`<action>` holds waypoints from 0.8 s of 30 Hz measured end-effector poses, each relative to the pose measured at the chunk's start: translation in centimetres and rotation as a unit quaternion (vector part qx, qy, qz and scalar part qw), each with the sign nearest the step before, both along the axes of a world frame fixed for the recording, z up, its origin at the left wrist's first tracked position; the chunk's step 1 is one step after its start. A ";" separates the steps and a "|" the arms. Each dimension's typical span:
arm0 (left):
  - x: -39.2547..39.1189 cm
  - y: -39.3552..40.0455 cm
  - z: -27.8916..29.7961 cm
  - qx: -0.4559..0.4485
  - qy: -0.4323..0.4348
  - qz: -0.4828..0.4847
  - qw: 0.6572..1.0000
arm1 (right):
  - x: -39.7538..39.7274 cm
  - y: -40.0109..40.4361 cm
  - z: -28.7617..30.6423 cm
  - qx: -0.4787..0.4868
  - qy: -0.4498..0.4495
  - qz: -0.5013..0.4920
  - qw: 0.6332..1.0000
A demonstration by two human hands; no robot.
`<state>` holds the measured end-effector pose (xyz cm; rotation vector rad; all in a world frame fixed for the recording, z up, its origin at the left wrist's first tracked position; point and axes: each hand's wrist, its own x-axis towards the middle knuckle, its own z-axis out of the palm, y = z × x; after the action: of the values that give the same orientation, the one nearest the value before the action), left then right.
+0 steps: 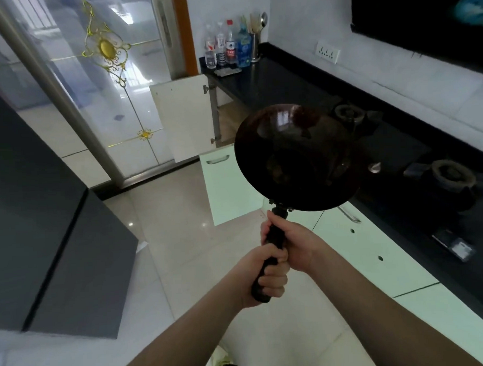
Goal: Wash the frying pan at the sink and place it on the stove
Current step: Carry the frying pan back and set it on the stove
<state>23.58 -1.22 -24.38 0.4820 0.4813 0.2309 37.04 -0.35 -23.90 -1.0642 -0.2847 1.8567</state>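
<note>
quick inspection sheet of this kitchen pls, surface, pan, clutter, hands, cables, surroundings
surface: black countertop with a two-burner stove set in it.
job's things: frying pan held in the air, partly over the stove edge; no sink in view.
clutter: bottles and a utensil holder at the far end of the counter.
hands: left hand and right hand both grip the pan handle.
cables: nothing seen.
surroundings: glass door, open cabinet door, wall socket.
</note>
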 end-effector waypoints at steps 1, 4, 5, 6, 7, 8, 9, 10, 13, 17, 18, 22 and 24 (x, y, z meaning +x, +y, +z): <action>-0.7 1.3 0.1 0.001 0.002 -0.002 1.000 | -0.8 1.2 0.0 -0.008 0.023 -0.016 1.000; -2.1 4.7 0.3 0.001 0.001 -0.002 1.000 | -2.6 4.5 0.4 -0.030 0.106 -0.069 0.992; -2.5 5.8 0.4 -0.002 0.001 -0.004 1.000 | -2.9 5.5 0.6 -0.037 0.118 -0.078 0.989; -2.7 6.8 0.5 -0.005 -0.002 -0.005 1.000 | -3.2 6.4 0.7 -0.041 0.127 -0.083 0.988; -2.8 7.8 0.6 -0.008 -0.005 -0.005 1.000 | -3.4 7.4 0.8 -0.043 0.134 -0.086 0.986; -2.8 8.7 0.6 -0.010 -0.007 -0.005 1.000 | -3.4 8.2 0.8 -0.047 0.141 -0.092 0.985; -2.7 9.6 0.6 -0.012 -0.008 -0.007 1.000 | -3.4 9.1 0.8 -0.050 0.147 -0.097 0.983; -2.5 10.6 0.6 -0.014 -0.009 -0.010 1.000 | -3.3 10.0 0.9 -0.051 0.151 -0.102 0.982; -1.6 13.3 0.3 -0.019 -0.011 -0.017 1.000 | -2.5 12.5 0.6 -0.049 0.163 -0.118 0.978; 0.6 17.6 -0.2 -0.021 -0.005 -0.030 0.999 | -0.2 16.4 -0.1 -0.054 0.170 -0.146 0.973; 1.3 18.7 -0.3 -0.018 -0.001 -0.032 0.999 | 0.4 17.6 -0.3 -0.054 0.165 -0.153 0.973; 4.1 23.4 -0.4 -0.018 0.010 -0.036 0.999 | 3.0 22.1 -0.7 -0.052 0.135 -0.178 0.973; 5.5 25.6 -0.3 -0.028 0.011 -0.039 0.999 | 4.3 24.2 -0.5 -0.053 0.120 -0.182 0.975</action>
<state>29.04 24.40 -24.71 0.4478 0.4889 0.1375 41.29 23.86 -24.42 -0.8822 0.1455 1.6566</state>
